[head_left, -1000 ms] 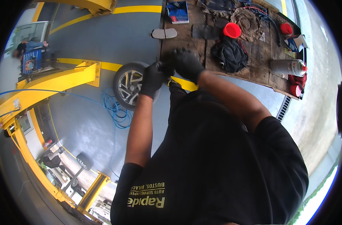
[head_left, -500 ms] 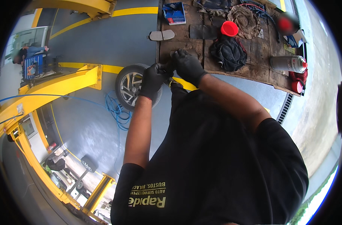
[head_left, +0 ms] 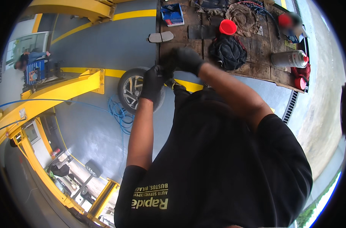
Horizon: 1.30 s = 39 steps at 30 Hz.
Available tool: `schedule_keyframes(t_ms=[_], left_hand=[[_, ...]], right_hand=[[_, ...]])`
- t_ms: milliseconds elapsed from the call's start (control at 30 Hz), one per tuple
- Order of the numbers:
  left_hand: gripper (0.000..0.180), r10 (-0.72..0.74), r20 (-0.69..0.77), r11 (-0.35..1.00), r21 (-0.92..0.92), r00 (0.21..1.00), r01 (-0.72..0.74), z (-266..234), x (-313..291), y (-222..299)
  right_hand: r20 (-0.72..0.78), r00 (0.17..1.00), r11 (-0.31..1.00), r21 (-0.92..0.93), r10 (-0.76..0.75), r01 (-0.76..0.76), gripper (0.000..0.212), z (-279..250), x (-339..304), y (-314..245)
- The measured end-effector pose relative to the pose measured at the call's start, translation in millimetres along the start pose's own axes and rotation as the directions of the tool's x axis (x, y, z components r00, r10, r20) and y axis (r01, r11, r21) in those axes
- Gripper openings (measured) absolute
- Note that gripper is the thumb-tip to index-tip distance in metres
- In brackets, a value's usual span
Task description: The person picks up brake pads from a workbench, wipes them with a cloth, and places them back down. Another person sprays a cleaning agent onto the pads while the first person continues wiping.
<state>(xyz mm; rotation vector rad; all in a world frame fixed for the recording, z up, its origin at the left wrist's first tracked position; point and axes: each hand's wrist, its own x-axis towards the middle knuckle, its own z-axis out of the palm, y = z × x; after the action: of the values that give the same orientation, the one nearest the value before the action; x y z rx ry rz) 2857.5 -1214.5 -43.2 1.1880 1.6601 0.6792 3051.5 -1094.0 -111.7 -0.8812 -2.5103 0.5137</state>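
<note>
Both my hands wear black gloves and meet over the bench's near left corner. My left hand point(head_left: 153, 81) is closed, fingertips upward, on something I cannot make out. Touching or almost touching it, my right hand point(head_left: 186, 60) is curled with its back toward me and slightly blurred. Whatever lies between the fingers is dark and hidden by the gloves. Just beyond them, a grey brake pad point(head_left: 161, 37) rests at the bench's left edge, partly overhanging it. A black cloth point(head_left: 229, 52) is bunched to the right of my right hand.
The worn brown workbench point(head_left: 256, 68) carries a blue box point(head_left: 172, 15), a red cup point(head_left: 228, 27) and a spray can point(head_left: 290, 59) lying on its side. A car wheel point(head_left: 132, 91) and coiled blue hose point(head_left: 120, 114) are on the floor. A yellow lift arm point(head_left: 63, 85) extends from the left.
My right hand has turned over and curled downward, moving slightly left against my left hand. The bench things appear shifted slightly left and up as the view moved.
</note>
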Motion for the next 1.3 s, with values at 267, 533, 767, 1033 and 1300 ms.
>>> schedule_keyframes(t_ms=[267, 533, 767, 1033, 1300], left_hand=[[0.056, 0.227, -0.134, 0.83, 0.544, 0.965, -0.12, 10, -1, 30], [0.058, 0.235, -0.099, 0.673, 0.735, 0.967, -0.088, 40, 39, 58], [0.05, 0.201, 0.15, 0.572, 0.784, 0.968, -0.241, 22, 56, 65], [0.039, 0.414, 0.705, 0.011, 0.629, 0.576, -0.777, 7, 68, 86], [0.048, 0.549, 0.126, 0.487, 0.755, 0.826, -0.439, -10, 43, 62]], right_hand=[[0.124, 0.788, 0.272, 0.897, 0.603, -0.349, 0.041, -180, -23, 38], [-0.129, 0.739, 0.235, 0.971, 0.661, -0.04, 0.036, -149, -155, 114], [-0.147, 0.66, 0.415, 0.869, 0.737, -0.27, 0.029, -148, -164, 71], [-0.361, 0.778, 0.806, 0.514, 0.513, -0.293, 0.024, -161, -147, 47], [-0.287, 0.787, 0.809, 0.424, 0.545, -0.406, 0.023, -166, -148, 47]])
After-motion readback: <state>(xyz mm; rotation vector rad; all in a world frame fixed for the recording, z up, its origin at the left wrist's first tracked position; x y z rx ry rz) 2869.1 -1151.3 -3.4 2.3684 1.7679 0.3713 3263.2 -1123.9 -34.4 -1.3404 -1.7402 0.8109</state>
